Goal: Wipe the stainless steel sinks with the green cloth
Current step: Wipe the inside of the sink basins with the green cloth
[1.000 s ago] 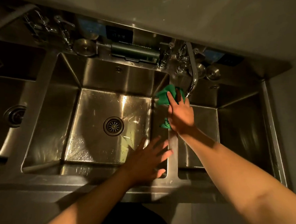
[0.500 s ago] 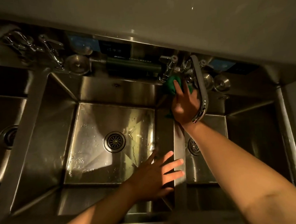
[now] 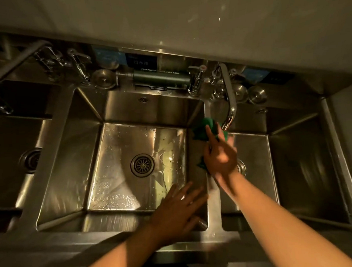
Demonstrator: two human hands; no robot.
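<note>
Since half a second back the right hand [image 3: 220, 157] has slid the green cloth [image 3: 203, 130] away from the tap bases at the back and toward the person along the divider [image 3: 214, 202]. It now sits just under the tip of the curved spout [image 3: 230, 102].

Counting: three steel basins in a row, the left sink [image 3: 6, 142], middle sink [image 3: 71, 169] and right sink [image 3: 291, 168]. Three drains as well, one per basin, though the right one is half hidden behind the wrist. Two faucets, the second being the long swing arm [image 3: 14, 62] far left. One cloth, two hands.

Writing: a dark green dispenser [image 3: 162, 79] on the back ledge has upside-down lettering that looks like "PETER THOMAS ROTH", not 100% sure. The blue and dark labels [image 3: 139, 60] behind it are too blurry to read.

The cloth is deep green and bunched up, poking out past the fingertips and again by the thumb. Right fingers [image 3: 211, 137] lie mostly straight, pressing it flat on the divider between the middle and right basins. The left hand [image 3: 179, 212] has its fingers spread and relaxed over the middle sink's front right corner, grasping nothing.
</note>
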